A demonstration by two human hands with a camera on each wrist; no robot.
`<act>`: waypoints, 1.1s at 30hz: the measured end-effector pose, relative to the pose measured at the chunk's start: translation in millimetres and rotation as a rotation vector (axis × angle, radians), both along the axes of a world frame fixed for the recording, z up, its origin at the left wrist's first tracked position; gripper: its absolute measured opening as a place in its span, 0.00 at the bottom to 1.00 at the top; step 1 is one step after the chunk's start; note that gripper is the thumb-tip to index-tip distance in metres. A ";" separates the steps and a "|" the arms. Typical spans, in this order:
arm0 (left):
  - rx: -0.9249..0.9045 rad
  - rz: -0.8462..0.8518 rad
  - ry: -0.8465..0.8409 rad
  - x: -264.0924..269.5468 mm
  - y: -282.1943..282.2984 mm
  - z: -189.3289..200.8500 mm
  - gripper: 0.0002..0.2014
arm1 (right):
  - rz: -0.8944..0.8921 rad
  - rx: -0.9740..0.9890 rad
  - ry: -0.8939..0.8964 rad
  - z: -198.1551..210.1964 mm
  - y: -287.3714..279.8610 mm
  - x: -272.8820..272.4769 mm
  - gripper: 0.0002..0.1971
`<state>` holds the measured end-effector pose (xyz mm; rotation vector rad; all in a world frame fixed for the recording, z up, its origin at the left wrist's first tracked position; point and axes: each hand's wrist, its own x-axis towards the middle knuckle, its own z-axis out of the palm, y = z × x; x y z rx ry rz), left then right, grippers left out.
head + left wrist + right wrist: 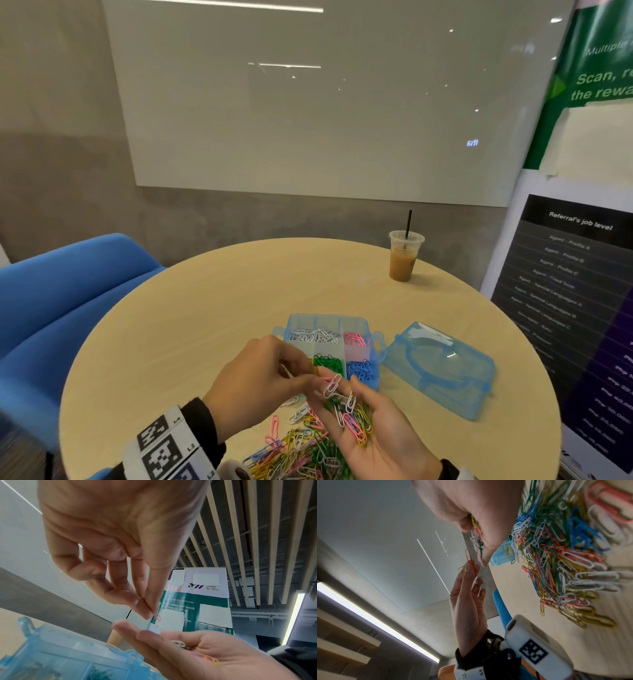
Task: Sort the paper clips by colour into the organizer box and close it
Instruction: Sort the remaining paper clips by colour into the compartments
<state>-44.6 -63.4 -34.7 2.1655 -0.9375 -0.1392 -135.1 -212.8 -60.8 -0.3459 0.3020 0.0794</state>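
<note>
Table [212, 308] carries the open box [363, 342] mid-surface, its lid [442, 370] just right. Before the box, the cupped right hand [373, 431] cradles mixed clips [356, 421] over the pile [294, 452]; the left hand [253, 377] pinches a pink clip [157, 616].

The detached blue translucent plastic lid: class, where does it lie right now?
In the head view the blue translucent plastic lid lies flat on the round wooden table, just right of the open blue organizer box, nearer than the iced coffee cup.
</note>
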 end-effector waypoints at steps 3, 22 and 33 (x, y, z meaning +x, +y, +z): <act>-0.016 -0.013 0.013 4.3 2.2 -0.1 0.10 | -0.019 0.016 0.036 -0.7 -3.0 2.3 0.23; 0.121 -0.021 -0.009 59.3 -47.1 21.6 0.09 | -0.128 0.041 0.082 -2.7 -20.3 -0.2 0.23; 0.239 -0.018 0.211 102.9 -122.3 17.7 0.08 | -0.092 -0.060 0.066 17.3 -36.5 -16.2 0.26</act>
